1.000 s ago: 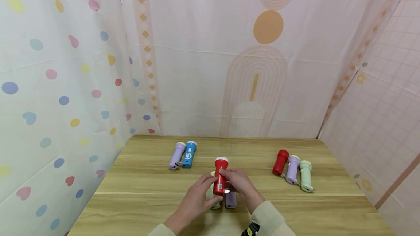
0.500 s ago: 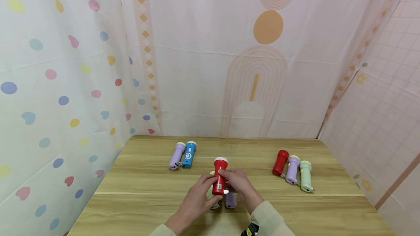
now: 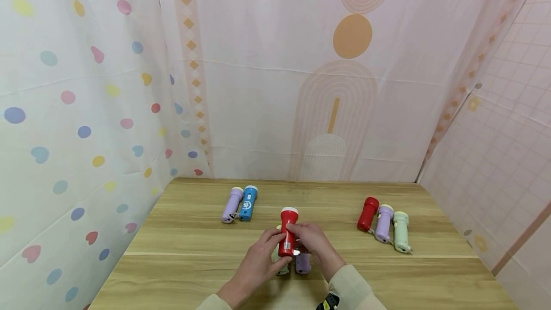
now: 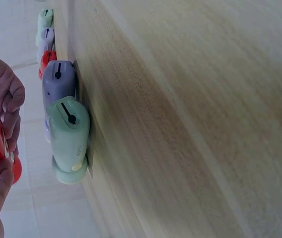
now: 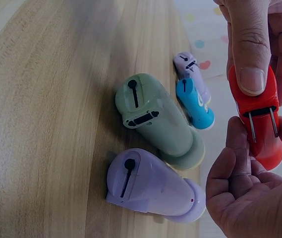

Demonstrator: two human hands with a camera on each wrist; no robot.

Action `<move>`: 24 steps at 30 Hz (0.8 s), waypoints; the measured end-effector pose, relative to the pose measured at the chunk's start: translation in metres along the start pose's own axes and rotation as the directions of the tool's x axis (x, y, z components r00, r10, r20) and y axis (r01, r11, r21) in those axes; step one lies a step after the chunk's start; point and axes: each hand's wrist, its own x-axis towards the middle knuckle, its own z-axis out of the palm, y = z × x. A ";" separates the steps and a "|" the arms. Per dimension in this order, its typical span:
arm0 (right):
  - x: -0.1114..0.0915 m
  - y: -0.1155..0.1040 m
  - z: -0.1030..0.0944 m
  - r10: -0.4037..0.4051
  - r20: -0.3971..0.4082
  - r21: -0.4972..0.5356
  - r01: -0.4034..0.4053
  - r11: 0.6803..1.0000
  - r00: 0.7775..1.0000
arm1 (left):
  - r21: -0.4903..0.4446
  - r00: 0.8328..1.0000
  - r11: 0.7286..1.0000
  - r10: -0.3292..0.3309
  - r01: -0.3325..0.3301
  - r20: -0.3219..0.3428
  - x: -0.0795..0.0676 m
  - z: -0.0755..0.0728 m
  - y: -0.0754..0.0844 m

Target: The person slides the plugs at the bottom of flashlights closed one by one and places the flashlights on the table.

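A red flashlight (image 3: 287,240) with a white rim is held up over the table between both hands, lens end pointing away. My left hand (image 3: 257,256) grips it from the left, the thumb at its tail and the fingers on its side. From the right, my right hand (image 3: 317,243) holds the barrel with the thumb on top. Two metal plug prongs (image 5: 253,128) stick out from the red tail in the right wrist view. Beneath lie a green flashlight (image 5: 158,116) and a purple flashlight (image 5: 150,181), side by side and partly hidden by the hands in the head view.
At the back left lie another purple flashlight (image 3: 232,204) and a blue one (image 3: 248,203). To the right, a red flashlight (image 3: 368,214), a purple one (image 3: 384,224) and a green one (image 3: 402,232) form a slanted row. Patterned curtains (image 3: 267,85) surround the wooden table (image 3: 193,252).
The red flashlight has shifted very slightly to the left in both hands. The grip and the other flashlights look the same.
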 end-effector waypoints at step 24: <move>0.000 0.003 -0.001 0.039 -0.009 -0.023 -0.040 0.999 0.999 | 0.070 0.999 0.998 -0.007 0.004 0.039 0.004 -0.001 0.005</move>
